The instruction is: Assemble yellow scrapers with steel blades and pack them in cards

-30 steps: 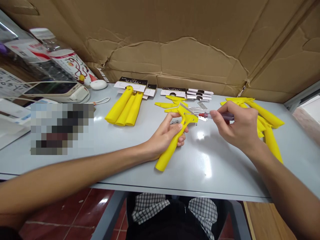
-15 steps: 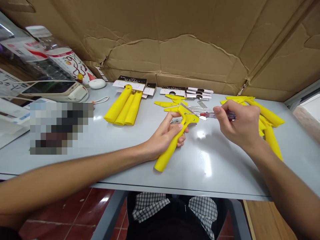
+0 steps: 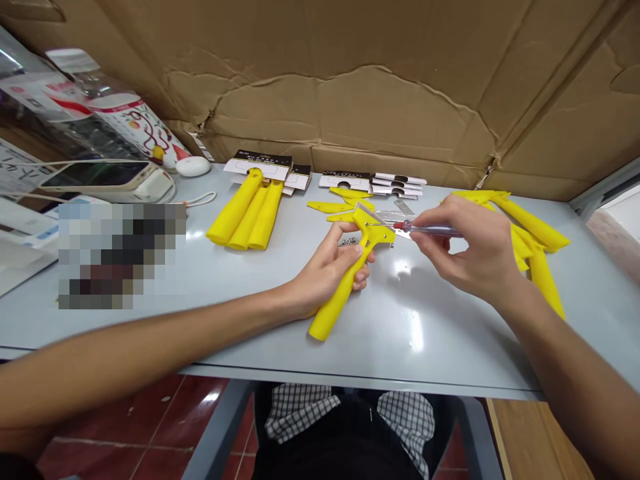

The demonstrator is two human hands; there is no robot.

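Note:
My left hand (image 3: 333, 270) is wrapped around a yellow scraper (image 3: 343, 293), its handle slanting down toward the table's front edge and its wide head up. A metal blade edge shows along the head. In my right hand (image 3: 465, 247) is a screwdriver (image 3: 435, 231) with a clear handle and red collar, held nearly level. Its shaft reaches left to a screw spot on the scraper's head. Small metal screws (image 3: 349, 241) lie on the table just behind my left hand. Beyond the head lie yellow blade-holder pieces (image 3: 327, 207) and a flat metal blade (image 3: 404, 207).
Several yellow handles (image 3: 547, 280) lie at the right. Yellow scraper handles with cards (image 3: 240, 210) rest at the left. Folded cards (image 3: 397, 181) sit along the cardboard wall (image 3: 350, 113). Bottles (image 3: 125, 120), a phone (image 3: 100, 177) and a white earbud case (image 3: 193, 166) crowd the left.
My right fingers have shifted left along the screwdriver, closer to its collar, and changed their grip. The scraper stays nearly in place in my left hand.

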